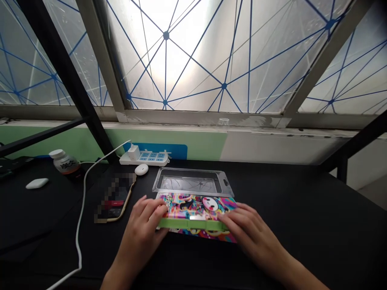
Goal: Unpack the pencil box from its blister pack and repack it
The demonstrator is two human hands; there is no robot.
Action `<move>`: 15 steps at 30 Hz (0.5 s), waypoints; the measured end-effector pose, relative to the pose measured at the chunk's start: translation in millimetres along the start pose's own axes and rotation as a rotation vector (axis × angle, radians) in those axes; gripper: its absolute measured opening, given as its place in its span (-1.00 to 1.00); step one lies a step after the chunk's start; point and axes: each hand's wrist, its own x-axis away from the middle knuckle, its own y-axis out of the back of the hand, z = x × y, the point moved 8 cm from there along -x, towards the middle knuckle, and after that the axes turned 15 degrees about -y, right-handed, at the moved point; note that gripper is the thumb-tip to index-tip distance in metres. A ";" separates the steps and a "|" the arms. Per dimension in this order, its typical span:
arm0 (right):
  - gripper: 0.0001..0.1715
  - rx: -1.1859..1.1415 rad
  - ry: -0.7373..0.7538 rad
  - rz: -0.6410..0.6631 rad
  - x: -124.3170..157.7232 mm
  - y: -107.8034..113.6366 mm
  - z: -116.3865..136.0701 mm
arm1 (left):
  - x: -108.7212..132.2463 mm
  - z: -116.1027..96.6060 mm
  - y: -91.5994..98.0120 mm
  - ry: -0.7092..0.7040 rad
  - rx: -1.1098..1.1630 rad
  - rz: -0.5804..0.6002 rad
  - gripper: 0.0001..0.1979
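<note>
A flat case, like a pencil case (193,207), lies in front of me on the black desk. Its lid carries bright cartoon prints, and a light green band (193,224) runs along its near side. My left hand (145,221) grips the left end, fingers on top and thumb low at the near side. At the right end my right hand (246,225) holds the case, with fingertips over the lid's corner. Below the green band shows a colourful printed surface (202,234); whether it belongs to the case I cannot tell. Directly behind sits a clear plastic tray (190,181).
Left of the case lie a phone (116,201), partly blurred out, and a round white case (141,169). A white cable (80,213) runs from the power strip (145,158) along the left. Farther left are a white bottle (65,161) and a small white object (37,183).
</note>
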 end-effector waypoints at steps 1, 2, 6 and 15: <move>-0.50 0.006 0.007 0.034 9.3 -3.4 3.4 | 11.2 -0.4 -4.8 0.033 0.027 0.008 -0.73; -0.54 0.007 0.000 0.057 16.9 -7.1 4.9 | 20.8 1.0 -10.0 0.066 0.061 0.024 -0.69; -0.65 -0.040 -0.130 0.162 32.4 -25.3 -4.3 | 42.8 13.4 -30.2 0.214 0.222 0.180 -0.36; -0.46 -0.245 -0.383 0.465 14.0 -28.2 -36.1 | 49.8 22.7 -39.7 0.425 0.358 0.253 -0.16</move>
